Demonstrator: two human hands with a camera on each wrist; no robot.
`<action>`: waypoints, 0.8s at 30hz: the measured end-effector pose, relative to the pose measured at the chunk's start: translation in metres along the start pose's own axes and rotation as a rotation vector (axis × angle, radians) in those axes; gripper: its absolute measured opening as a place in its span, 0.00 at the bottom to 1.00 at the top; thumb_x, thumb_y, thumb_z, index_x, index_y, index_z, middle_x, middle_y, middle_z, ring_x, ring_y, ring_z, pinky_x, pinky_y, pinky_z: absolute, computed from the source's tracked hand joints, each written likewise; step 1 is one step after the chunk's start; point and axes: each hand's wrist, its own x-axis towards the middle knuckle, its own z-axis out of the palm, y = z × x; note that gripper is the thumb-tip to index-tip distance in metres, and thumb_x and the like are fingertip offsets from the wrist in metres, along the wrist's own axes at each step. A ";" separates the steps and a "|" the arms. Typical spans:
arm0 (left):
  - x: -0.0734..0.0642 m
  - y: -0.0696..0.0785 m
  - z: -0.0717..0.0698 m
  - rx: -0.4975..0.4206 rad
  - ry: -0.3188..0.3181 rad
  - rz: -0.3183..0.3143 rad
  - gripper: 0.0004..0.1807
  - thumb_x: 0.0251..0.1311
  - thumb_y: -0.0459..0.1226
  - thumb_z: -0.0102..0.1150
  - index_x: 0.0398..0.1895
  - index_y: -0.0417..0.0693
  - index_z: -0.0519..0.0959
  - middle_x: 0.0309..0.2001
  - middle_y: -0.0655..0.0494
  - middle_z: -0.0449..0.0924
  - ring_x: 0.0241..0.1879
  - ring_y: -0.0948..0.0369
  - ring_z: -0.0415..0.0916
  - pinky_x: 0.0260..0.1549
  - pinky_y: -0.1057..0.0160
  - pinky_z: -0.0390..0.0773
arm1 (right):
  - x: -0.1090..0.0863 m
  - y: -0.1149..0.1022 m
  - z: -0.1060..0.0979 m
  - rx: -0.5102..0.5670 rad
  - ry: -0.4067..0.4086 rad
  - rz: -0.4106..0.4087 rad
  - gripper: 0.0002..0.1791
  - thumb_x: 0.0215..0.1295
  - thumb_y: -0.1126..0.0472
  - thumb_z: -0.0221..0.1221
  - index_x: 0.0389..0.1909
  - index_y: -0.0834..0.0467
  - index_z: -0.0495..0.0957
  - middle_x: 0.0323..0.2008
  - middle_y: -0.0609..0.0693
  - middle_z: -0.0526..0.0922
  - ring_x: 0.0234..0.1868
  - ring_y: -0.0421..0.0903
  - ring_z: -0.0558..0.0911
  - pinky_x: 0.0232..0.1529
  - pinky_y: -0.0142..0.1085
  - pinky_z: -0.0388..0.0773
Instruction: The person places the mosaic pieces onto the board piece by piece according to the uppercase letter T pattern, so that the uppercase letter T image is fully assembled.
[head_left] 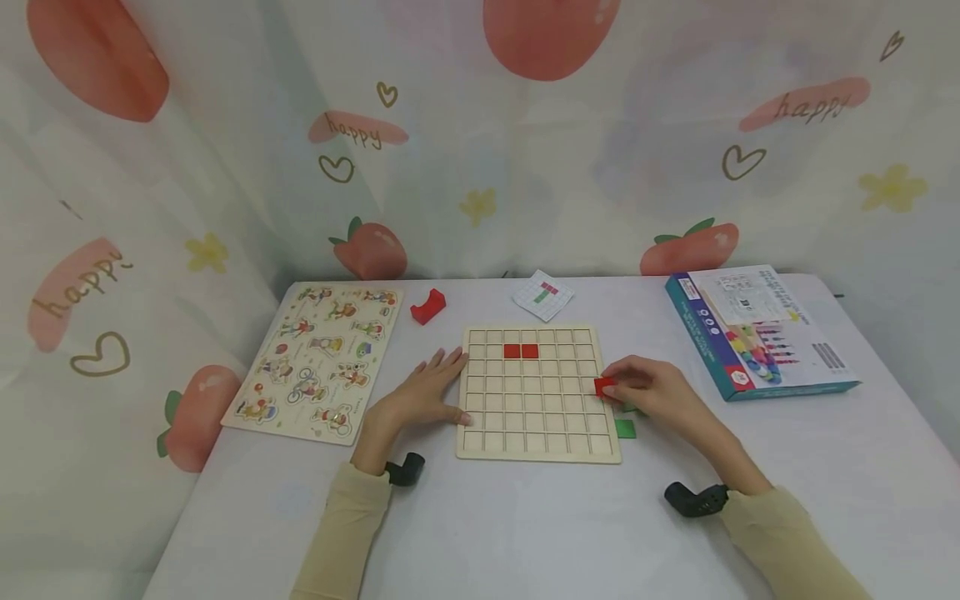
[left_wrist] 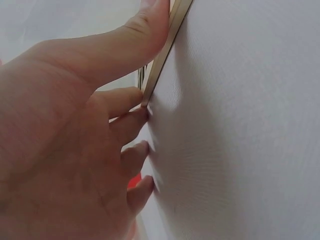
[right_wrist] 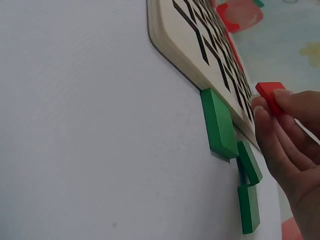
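Note:
A wooden grid board [head_left: 540, 404] lies in the middle of the table, with two red tiles [head_left: 521, 351] side by side in its upper cells. My left hand [head_left: 420, 392] rests at the board's left edge, fingers extended and thumb against its side. Between thumb and fingers, my right hand [head_left: 654, 387] pinches a small red tile [right_wrist: 270, 92] above the board's right edge. Several green tiles [right_wrist: 219, 125] lie on the table along that edge, below the right hand; in the head view that hand partly covers them.
Behind the board lie a patterned card [head_left: 543, 296] and a red notched block [head_left: 428, 307]. A wooden picture puzzle [head_left: 300, 354] occupies the left side. At the back right is a flat box [head_left: 813, 367] with a sheet on top. A printed curtain [head_left: 555, 192] hangs behind the table.

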 end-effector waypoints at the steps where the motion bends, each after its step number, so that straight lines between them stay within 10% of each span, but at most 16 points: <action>1: -0.001 0.000 -0.001 -0.006 0.001 0.001 0.59 0.55 0.50 0.75 0.84 0.49 0.50 0.84 0.53 0.44 0.84 0.50 0.33 0.83 0.48 0.37 | 0.003 -0.001 0.001 0.003 0.000 0.004 0.16 0.70 0.58 0.65 0.55 0.60 0.82 0.50 0.58 0.87 0.44 0.49 0.86 0.43 0.21 0.80; 24: 0.000 -0.004 0.000 -0.016 0.001 0.014 0.58 0.56 0.52 0.75 0.84 0.51 0.50 0.84 0.55 0.43 0.84 0.52 0.32 0.83 0.49 0.36 | 0.054 -0.013 0.020 0.027 -0.030 0.073 0.23 0.70 0.58 0.65 0.64 0.59 0.80 0.56 0.60 0.86 0.52 0.53 0.86 0.60 0.47 0.79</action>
